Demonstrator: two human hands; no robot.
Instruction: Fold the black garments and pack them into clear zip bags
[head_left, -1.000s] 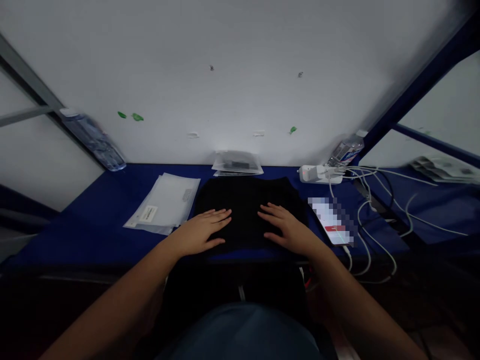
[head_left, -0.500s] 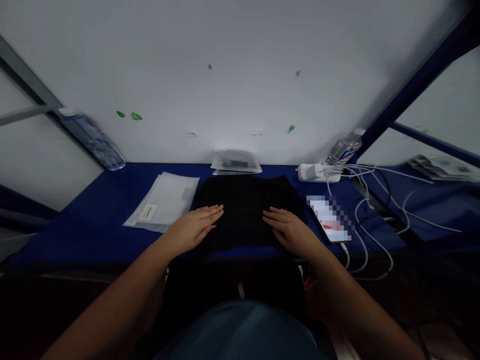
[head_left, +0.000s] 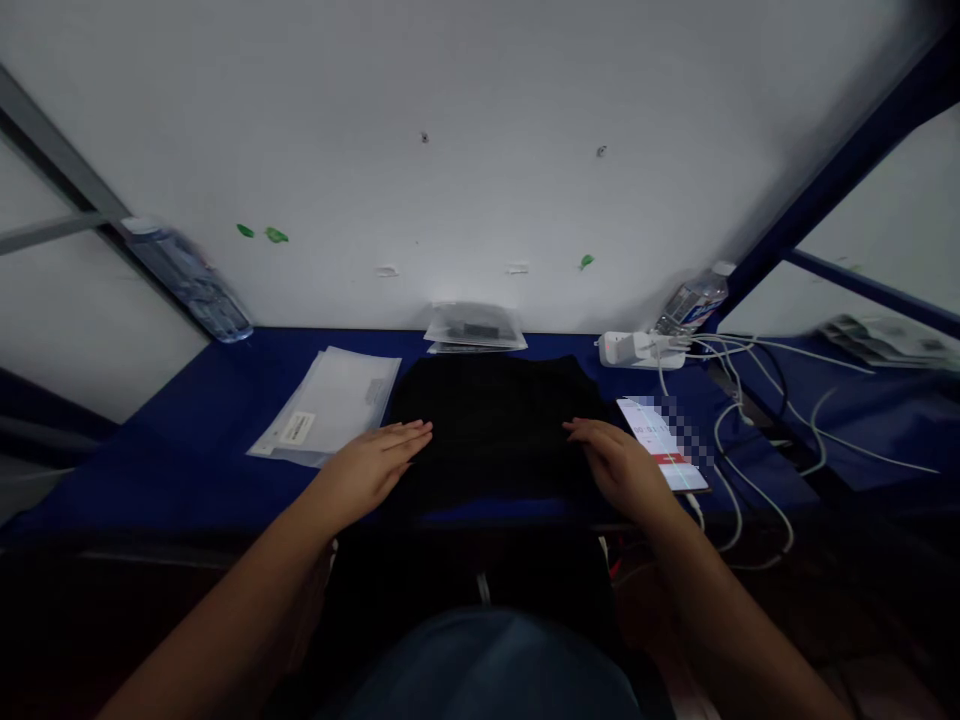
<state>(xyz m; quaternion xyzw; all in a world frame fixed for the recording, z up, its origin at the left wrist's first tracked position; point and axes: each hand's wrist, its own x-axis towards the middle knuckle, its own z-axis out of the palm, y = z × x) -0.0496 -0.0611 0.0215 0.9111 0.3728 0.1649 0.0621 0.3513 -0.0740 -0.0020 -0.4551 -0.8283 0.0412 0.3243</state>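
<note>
A folded black cloth [head_left: 495, 420], possibly a garment, lies on the blue tabletop right before me. My left hand [head_left: 375, 462] rests on its left side with the fingers stretched out flat. At the cloth's right side is my right hand [head_left: 619, 460], its fingers extended and bent slightly downward, the tips touching or just over the fabric. Neither hand has anything visible in its grasp. Just left of the cloth lies a stack of clear plastic bags [head_left: 341, 395] with a white label. A lit phone [head_left: 660, 440], partly pixelated, lies beside my right hand.
More plastic bags [head_left: 476, 328] lean at the wall behind the cloth. A white power strip [head_left: 641, 350] with tangled white cables [head_left: 739, 470] occupies the right side. Plastic bottles stand in both back corners, one left [head_left: 187, 280] and one right [head_left: 696, 300]. The blue table [head_left: 172, 430] ends near my body.
My hands have moved apart: the right one slid outward to the cloth's right side and tilted up, the left one shifted slightly left. The cloth stays in about the same place.
</note>
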